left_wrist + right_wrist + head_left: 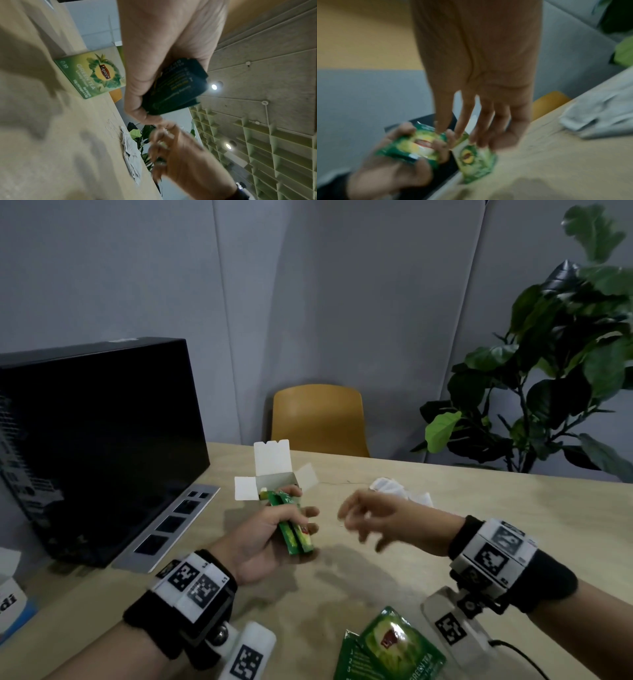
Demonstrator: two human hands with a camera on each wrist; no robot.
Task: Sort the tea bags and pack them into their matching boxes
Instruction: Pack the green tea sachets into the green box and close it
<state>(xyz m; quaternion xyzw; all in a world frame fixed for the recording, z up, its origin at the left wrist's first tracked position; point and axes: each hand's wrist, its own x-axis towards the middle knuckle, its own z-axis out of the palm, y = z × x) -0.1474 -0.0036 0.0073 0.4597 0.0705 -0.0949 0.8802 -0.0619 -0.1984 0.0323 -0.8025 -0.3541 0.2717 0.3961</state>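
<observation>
Head view: left hand [270,534] clamped on green tea bags [294,523], long axis toward open box [274,474] just beyond; right hand [373,517] apparently slack, empty.

Looks like an office meeting room to me: grey padded wall panels [308,302], a light wood table [479,508] with a mustard chair [318,419] pushed in, a big potted plant [565,371] in the corner, and a black computer case [96,440] on the table.
</observation>
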